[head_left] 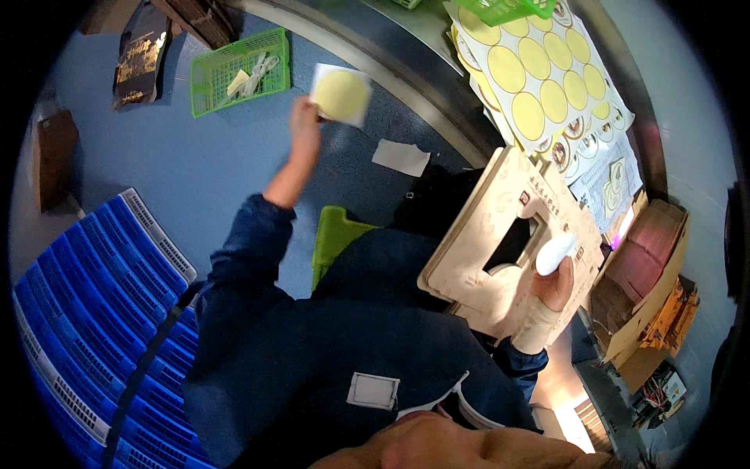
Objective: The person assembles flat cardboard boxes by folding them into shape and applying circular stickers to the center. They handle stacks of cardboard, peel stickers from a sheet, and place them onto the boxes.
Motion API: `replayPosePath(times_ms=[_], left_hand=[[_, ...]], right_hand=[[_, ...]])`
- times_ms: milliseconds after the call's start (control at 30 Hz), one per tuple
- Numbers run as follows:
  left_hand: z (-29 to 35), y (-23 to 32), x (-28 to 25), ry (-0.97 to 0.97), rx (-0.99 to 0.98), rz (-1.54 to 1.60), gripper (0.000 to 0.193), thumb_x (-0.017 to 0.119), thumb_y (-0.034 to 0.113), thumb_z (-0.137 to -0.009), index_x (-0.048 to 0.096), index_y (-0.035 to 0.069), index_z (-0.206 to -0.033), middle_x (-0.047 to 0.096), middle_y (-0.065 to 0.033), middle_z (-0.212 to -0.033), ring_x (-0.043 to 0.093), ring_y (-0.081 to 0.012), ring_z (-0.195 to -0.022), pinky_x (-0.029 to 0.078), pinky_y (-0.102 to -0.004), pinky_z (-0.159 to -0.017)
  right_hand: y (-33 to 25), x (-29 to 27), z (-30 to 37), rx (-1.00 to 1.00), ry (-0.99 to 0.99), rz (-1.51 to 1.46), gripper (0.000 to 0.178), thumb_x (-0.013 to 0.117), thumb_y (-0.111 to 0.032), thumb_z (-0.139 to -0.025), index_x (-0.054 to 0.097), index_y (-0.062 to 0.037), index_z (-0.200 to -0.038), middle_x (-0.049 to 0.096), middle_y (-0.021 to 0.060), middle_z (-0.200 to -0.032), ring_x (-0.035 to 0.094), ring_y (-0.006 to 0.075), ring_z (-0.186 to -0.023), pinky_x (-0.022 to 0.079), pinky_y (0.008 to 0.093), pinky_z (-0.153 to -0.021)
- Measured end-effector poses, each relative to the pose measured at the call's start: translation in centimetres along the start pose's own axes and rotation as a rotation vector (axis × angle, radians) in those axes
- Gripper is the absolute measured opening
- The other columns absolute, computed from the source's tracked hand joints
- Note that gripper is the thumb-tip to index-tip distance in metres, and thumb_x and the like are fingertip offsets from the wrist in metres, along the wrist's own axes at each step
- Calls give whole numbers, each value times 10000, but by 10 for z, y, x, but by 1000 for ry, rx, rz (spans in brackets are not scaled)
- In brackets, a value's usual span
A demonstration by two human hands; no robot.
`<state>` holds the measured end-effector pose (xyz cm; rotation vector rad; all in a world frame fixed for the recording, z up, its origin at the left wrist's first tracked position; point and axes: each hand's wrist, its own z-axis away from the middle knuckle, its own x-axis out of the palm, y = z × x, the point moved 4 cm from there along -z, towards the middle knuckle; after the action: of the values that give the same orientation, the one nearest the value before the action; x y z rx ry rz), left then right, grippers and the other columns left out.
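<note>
My left hand (pixel 305 129) is stretched out over the blue floor, its fingers closed on the edge of a white square sheet with a round yellow sticker (pixel 342 95) on it. On my right side, my right hand (pixel 555 287) grips a smooth white oval piece (pixel 555 254), whose exact kind I cannot make out. That hand is over a stack of beige printed packaging boards (pixel 488 238), which have a dark cut-out in the middle. Just beyond the boards lie sheets of round yellow stickers (pixel 539 70) on the work surface.
A green basket (pixel 240 73) with white cords stands on the floor, near a dark printed bag (pixel 142 59). A scrap of white paper (pixel 401 157) lies on the floor. Blue crates (pixel 101 289) stand at left. An open carton (pixel 637 270) sits at right.
</note>
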<state>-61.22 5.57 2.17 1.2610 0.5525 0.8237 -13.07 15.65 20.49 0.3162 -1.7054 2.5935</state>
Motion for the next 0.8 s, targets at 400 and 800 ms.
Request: replayPosePath(times_ms=[400,800], left_hand=[[-188,-198,-142,15,-534,-499,275,541,239,-856,572,53,-1056,590,-105,-1038,534,-255,-1032,468,-387,-812],[-75,-181,-19,-402,-713,-182,240,537,149,-876,563,0,-1063,602,-141,-1042,602,-253,-907,488,-378,-787]], right_hand=[[25,-31,3,43,176,-81,361,478,-266,-939,492,-48,-1226,624,77,-1086,614,201,-980,520,348,-786],[20,-27,6,80,190,-216,356,487,-237,-938,477,-60,-1247,611,84,-1120,606,229,-1013,522,410,-843]])
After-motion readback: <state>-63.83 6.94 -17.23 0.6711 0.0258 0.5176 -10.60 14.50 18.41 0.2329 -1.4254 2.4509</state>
